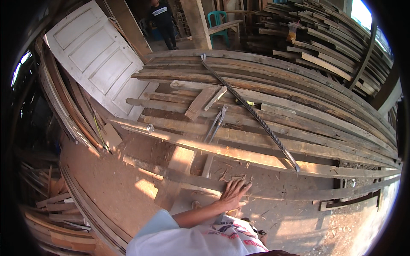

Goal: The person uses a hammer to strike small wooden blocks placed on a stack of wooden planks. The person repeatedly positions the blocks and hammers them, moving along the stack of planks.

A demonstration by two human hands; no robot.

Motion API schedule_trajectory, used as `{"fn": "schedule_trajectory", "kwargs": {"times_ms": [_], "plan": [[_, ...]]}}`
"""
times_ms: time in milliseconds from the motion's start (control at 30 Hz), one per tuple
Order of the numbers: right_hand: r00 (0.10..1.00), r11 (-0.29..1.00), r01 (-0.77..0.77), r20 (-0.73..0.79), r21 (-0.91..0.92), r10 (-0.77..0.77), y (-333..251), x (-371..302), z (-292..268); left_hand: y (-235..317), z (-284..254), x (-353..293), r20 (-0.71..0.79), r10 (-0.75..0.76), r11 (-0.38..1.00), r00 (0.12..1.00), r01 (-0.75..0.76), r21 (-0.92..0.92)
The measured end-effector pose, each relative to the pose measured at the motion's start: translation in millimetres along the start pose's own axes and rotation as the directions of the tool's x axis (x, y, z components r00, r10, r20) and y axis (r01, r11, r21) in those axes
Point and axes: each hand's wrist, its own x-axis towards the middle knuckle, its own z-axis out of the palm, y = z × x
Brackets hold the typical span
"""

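Plank [282,194], one, long and narrow: lies lengthwise nearest the person's body, along the near side of a spread of boards. Left hand [234,193], one: lies across that plank, fingers extended and slightly spread, not closed around it; the palm side is hidden, so pressure cannot be judged. Right hand: cannot be made out, its state unknown. Beyond, long weathered boards [311,114], several, roughly parallel. On them: ribbed dark metal bar [265,124], laid diagonally; pincers [221,115], handles toward the person; short wood offcuts [200,103], beside the bar. Floor [100,177]: brown, sunlit in patches, with wood chips near the plank. Left: white panelled door [92,53], leaning; lumber pile [64,207], lower down. Far right: stacked timber [329,47]. Back: green chair [218,22]; another person [163,19], standing, dark-clothed.
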Motion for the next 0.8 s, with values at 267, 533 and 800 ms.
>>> {"fn": "schedule_trajectory", "kwargs": {"times_ms": [267,533,800], "plan": [[0.984,0.979,0.178,0.020,-0.103,-0.177,-19,48,-2,2,6,15,0.014,-0.022,0.959,1.000,0.017,0.284],[0.988,0.983,0.135,0.053,0.123,-0.143,-30,41,7,-11,9,25,0.125,-0.060,0.985,0.990,0.039,0.167],[0.977,0.852,0.115,0.099,0.511,-0.192,113,70,0,-18,-32,49,0.349,-0.032,0.995,0.937,0.064,-0.079]]}}
